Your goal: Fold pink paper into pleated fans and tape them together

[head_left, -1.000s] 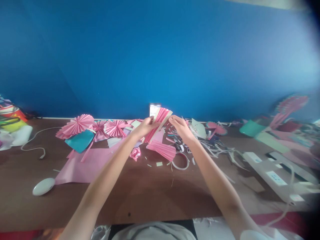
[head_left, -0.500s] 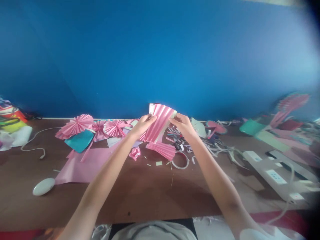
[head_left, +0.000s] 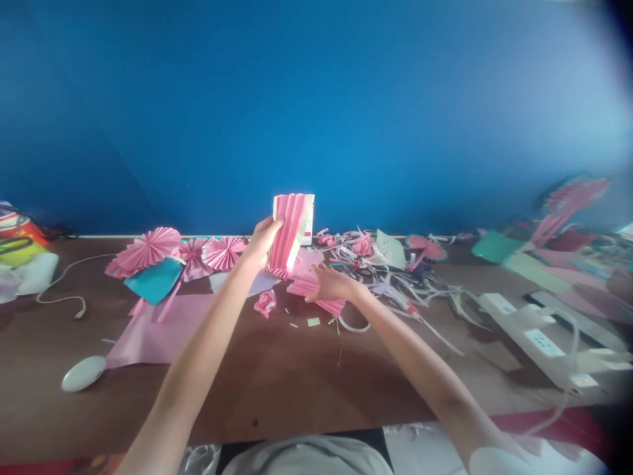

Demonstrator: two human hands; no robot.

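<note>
My left hand (head_left: 262, 241) is closed round a pink pleated paper strip (head_left: 291, 224), holding it upright above the brown table (head_left: 277, 382). My right hand (head_left: 330, 284) has come down onto a second pink pleated paper (head_left: 307, 287) that lies flat on the table. Its fingers rest on that paper, and I cannot see whether they grip it. A small crumpled pink scrap (head_left: 266, 303) lies just left of the flat piece.
Pink paper rosettes (head_left: 148, 248) and a teal sheet (head_left: 155, 280) lie at the back left, above a flat pink sheet (head_left: 163, 326). A white mouse (head_left: 83, 373) sits near left. Paper strips (head_left: 395, 274) litter the back right. White power strips (head_left: 539, 336) lie right.
My right hand let go of the raised pleated paper and dropped to the flat pleated piece on the table. My left hand turned the raised paper upright and lifted it slightly.
</note>
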